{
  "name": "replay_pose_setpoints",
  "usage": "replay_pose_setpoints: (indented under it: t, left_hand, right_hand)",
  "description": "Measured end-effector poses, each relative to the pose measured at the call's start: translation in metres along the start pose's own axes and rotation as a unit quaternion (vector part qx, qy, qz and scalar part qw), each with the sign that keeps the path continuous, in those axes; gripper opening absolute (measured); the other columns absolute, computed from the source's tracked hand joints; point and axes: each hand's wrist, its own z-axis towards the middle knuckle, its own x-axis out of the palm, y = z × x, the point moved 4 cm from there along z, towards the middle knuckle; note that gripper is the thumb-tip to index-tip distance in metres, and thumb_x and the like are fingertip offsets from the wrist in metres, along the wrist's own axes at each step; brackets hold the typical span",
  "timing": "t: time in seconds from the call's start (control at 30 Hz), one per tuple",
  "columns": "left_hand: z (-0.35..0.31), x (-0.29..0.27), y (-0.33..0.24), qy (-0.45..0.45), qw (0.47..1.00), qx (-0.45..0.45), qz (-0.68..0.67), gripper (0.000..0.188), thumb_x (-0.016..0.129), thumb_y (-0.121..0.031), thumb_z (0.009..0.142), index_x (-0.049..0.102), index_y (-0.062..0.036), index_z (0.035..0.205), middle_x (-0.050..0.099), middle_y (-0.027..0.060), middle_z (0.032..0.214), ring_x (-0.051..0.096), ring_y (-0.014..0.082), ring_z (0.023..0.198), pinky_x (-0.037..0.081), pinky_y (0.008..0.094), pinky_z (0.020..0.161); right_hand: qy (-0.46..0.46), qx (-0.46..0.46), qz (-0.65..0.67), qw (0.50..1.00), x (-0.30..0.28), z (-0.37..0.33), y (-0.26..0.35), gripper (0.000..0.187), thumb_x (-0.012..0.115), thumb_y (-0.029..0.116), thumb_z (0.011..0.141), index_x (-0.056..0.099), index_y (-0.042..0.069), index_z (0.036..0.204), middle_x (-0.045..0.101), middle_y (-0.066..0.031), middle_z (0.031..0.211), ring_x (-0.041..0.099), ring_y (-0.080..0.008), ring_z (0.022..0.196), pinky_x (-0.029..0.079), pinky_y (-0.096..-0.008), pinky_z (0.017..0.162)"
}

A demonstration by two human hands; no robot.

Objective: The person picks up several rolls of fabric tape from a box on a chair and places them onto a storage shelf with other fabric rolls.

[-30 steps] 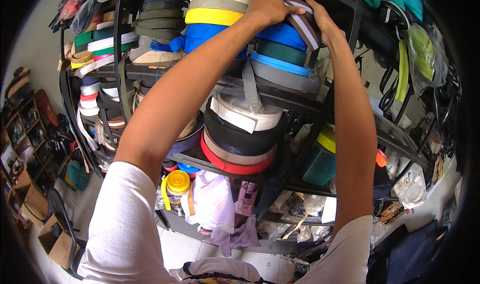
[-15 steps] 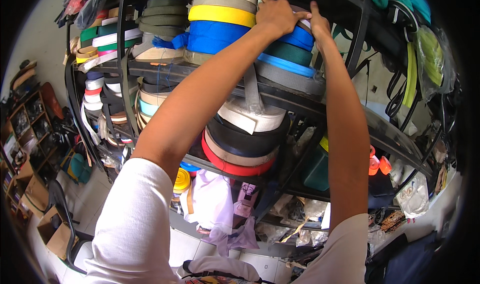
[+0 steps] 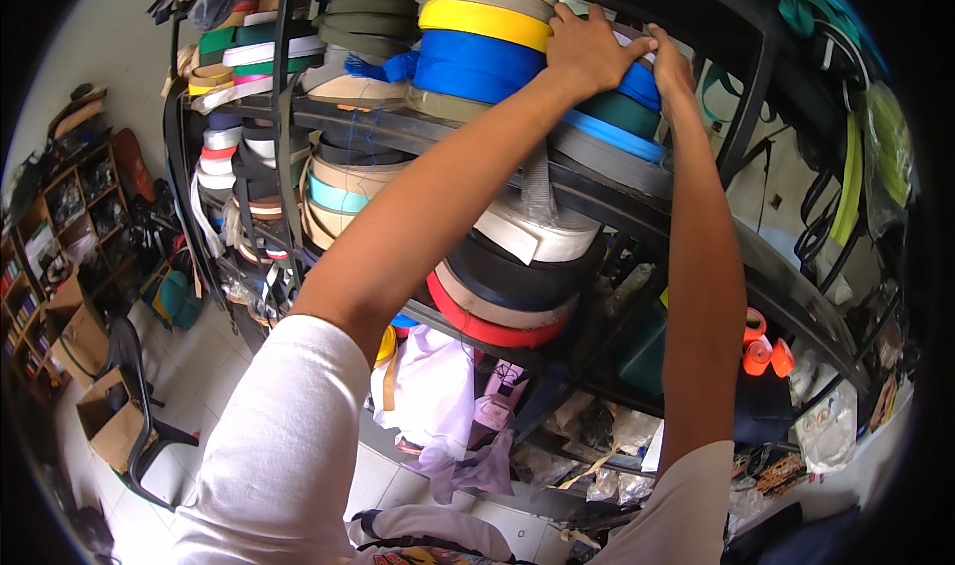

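Both arms reach up to a stack of webbing rolls on a black metal shelf [image 3: 398, 127]. My left hand [image 3: 595, 53] lies over the upper left of this stack, fingers spread and thumb stretched rightward. Against its upper right side rests my right hand [image 3: 673, 66], its visible fingers apart and nearly meeting the left thumb. Part of a pale roll shows between the hands. Beneath them sit a blue roll [image 3: 638, 86], a dark green roll [image 3: 627, 114], a light blue roll [image 3: 612, 137] and a grey roll [image 3: 607, 161]. Some fingertips are hidden behind the rolls.
Left of my hands stands another stack with a yellow roll [image 3: 484, 23] and a wide blue roll [image 3: 463, 66]. White, black and red rolls [image 3: 497, 326] fill the tier below. An upright shelf post [image 3: 748, 97] rises at the right. A black chair [image 3: 139, 406] and cardboard boxes stand far left.
The shelf and rolls sit farther right in the picture. My hands stay at the same stack; the raised finger of my right hand is now bent lower.
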Motion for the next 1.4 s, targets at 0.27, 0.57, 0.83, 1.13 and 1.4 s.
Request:
replay_pose_setpoints:
  t: [0.27, 0.57, 0.83, 1.13, 1.4]
  left_hand:
    - [-0.005, -0.012, -0.001, 0.023, 0.998, -0.061, -0.009, 0.108, 0.047, -0.079, 0.075, 0.043, 0.0157, 0.126, 0.05, 0.0414, 0.115, 0.047, 0.0506, 0.116, 0.045, 0.0444, 0.095]
    - [-0.109, -0.147, -0.006, -0.014, 0.994, -0.01, -0.11, 0.07, 0.061, -0.042, 0.087, 0.039, 0.013, 0.126, 0.046, 0.034, 0.113, 0.05, 0.0455, 0.105, 0.043, 0.0435, 0.092]
    - [-0.334, -0.395, 0.101, 0.027, 0.967, -0.253, -0.027, 0.049, 0.05, -0.039, 0.094, 0.054, 0.0078, 0.109, 0.057, 0.0278, 0.107, 0.055, 0.0417, 0.102, 0.043, 0.0459, 0.087]
    - [-0.513, -0.781, 0.134, -0.116, 0.818, -0.532, 0.185, 0.039, 0.05, -0.032, 0.097, 0.055, 0.0022, 0.115, 0.066, 0.0196, 0.101, 0.065, 0.0259, 0.089, 0.05, 0.0351, 0.077]
    - [-0.681, -1.019, 0.135, -0.275, 0.738, -0.574, 0.225, 0.032, 0.051, -0.024, 0.097, 0.056, 0.0017, 0.116, 0.067, 0.0144, 0.104, 0.064, 0.0181, 0.087, 0.05, 0.0294, 0.073]
  right_hand:
    - [0.055, -0.028, 0.082, 0.995, 0.007, 0.007, 0.003, 0.079, 0.05, 0.068, 0.079, 0.062, 0.001, 0.119, 0.053, -0.0221, 0.131, 0.051, -0.0315, 0.121, 0.036, -0.0379, 0.101]
    - [-0.106, -0.279, 0.073, 0.952, -0.037, -0.114, 0.076, 0.065, 0.057, 0.054, 0.087, 0.059, -0.002, 0.12, 0.06, -0.0186, 0.118, 0.056, -0.0239, 0.11, 0.039, -0.035, 0.097]
    - [0.196, -0.205, 0.481, 0.83, 0.048, -0.436, 0.12, 0.018, 0.055, 0.012, 0.093, 0.062, -0.004, 0.097, 0.063, -0.0124, 0.091, 0.059, -0.0177, 0.089, 0.046, -0.0286, 0.081]
    - [0.697, -0.005, 0.373, 0.612, 0.224, -0.873, 0.313, 0.027, 0.063, 0.022, 0.088, 0.066, 0.0, 0.102, 0.068, -0.0104, 0.095, 0.065, -0.0181, 0.088, 0.048, -0.031, 0.073]
    - [0.836, 0.019, 0.338, 0.432, 0.232, -1.143, 0.412, 0.024, 0.063, 0.022, 0.086, 0.067, 0.002, 0.099, 0.068, -0.0051, 0.086, 0.064, -0.0133, 0.08, 0.047, -0.0261, 0.067]
